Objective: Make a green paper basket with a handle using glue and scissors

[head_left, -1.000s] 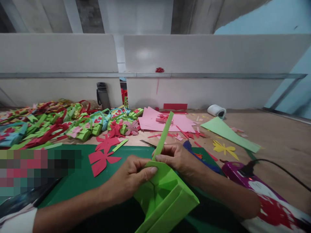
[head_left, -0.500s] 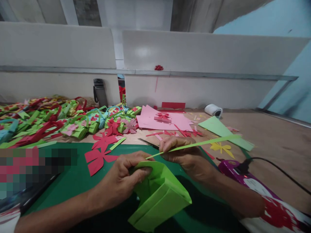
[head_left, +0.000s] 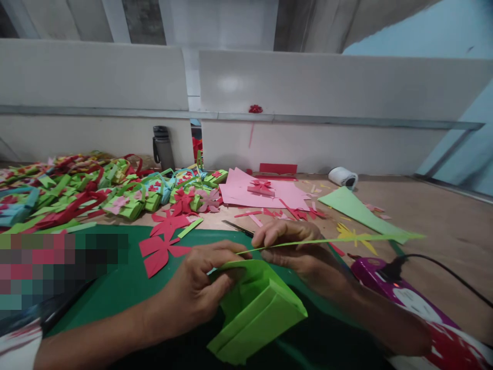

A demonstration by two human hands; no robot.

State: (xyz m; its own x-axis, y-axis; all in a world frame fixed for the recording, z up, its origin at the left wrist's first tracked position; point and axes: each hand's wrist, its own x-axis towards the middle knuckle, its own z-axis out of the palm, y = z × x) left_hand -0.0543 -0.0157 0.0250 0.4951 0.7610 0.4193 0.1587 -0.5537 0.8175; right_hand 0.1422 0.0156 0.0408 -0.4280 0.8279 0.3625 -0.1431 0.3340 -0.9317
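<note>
A folded green paper bag (head_left: 262, 313) hangs tilted over the green mat (head_left: 111, 288). My left hand (head_left: 208, 277) is closed on the bag's upper edge, thumb on the near side. A long, narrow green paper strip (head_left: 323, 241) runs from the fingers of that hand out to the right. My right hand (head_left: 292, 244) pinches the strip near the bag, its thumb below and fingers above. Red paper flower cutouts (head_left: 164, 246) lie on the mat left of my hands. A dark cutter or blade (head_left: 236, 227) lies just behind them.
Finished small paper bags (head_left: 127, 203) are heaped at the left. Pink paper sheets (head_left: 239, 190) and scraps lie at the back, near a dark bottle (head_left: 164, 149). At right are a purple power strip (head_left: 400, 293) with a cord, a white roll (head_left: 342, 177) and yellow cutouts (head_left: 356, 236).
The strip's free end has swung lower and further right. My right hand's fingers have shifted slightly along it. My left hand keeps its hold on the bag, and the view has shifted a little.
</note>
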